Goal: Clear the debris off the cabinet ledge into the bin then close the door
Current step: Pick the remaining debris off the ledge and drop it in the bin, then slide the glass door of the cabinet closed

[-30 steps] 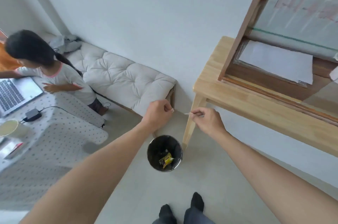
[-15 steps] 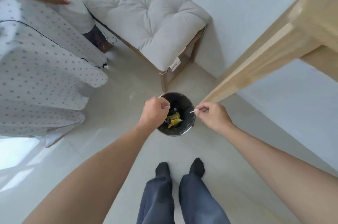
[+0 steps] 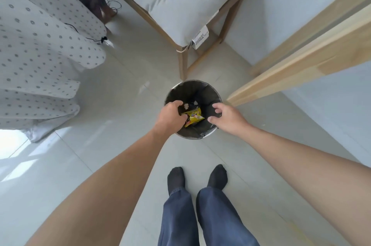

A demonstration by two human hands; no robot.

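Head view, looking straight down: left hand (image 3: pixel 170 117) loosely curled and right hand (image 3: pixel 226 118) spreading open, both empty, hovering over round dark metal bin (image 3: pixel 181 88) directly beneath, holding yellow wrapper (image 3: pixel 194 118) and pale scraps (image 3: pixel 190 104), pale wooden cabinet ledge (image 3: pixel 301 65) lying up-right, nearer right hand.

Floor (image 3: pixel 112 165): pale glossy tile.
Bin (image 3: pixel 208 93): round, dark-lined, stands on tile just beside bench leg (image 3: pixel 182 65).
Socked feet (image 3: pixel 176 177): planted near the bin.
Dotted cloth (image 3: pixel 40 65): drapes down at left.
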